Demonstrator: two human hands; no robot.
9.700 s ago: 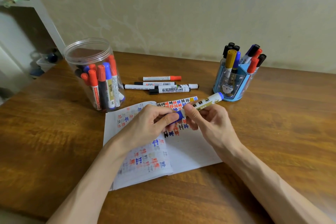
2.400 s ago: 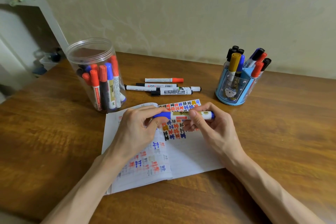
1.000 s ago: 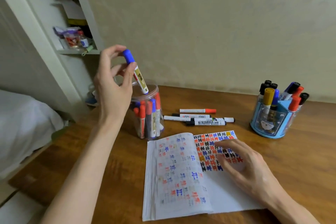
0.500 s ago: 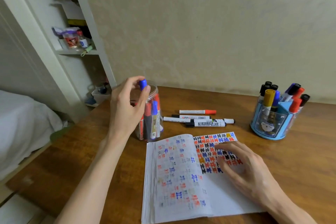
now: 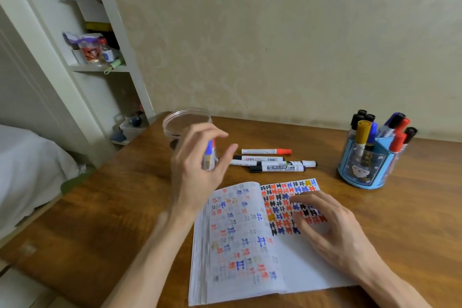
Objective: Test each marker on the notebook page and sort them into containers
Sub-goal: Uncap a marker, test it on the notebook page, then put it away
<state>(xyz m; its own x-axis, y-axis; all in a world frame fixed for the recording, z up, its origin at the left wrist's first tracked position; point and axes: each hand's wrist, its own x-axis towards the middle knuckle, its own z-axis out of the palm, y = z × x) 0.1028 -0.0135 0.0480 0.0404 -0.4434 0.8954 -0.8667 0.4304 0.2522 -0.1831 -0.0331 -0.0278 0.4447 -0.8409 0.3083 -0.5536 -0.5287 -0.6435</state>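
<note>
The left hand (image 5: 200,172) hangs in front of the jar (image 5: 186,120), fingers spread and loose, gripping nothing; it is blurred. Through the gap between its thumb and fingers a blue marker (image 5: 209,149) shows, cap up, standing inside the jar behind the hand. The jar is clear plastic with no lid on, and the hand hides most of its lower part.

The right hand (image 5: 332,227) lies on the right page of the notebook (image 5: 250,245), fingers straight and spread, fingertips pressing on rows of red, blue and black test marks. The notebook lies open on the tabletop (image 5: 100,207), its left page showing fainter marks of the same kind.

Just past the notebook, four loose markers (image 5: 277,169) lie side by side on the tabletop, between the jar and the holder (image 5: 362,172). The farthest has a red cap; the others have black caps. The holder is blue, stands at the right, well apart from the jar, and carries upright markers with black, yellow, blue and red caps.

To the left stand a white shelf (image 5: 100,67) with small items and a bed (image 5: 25,157).
</note>
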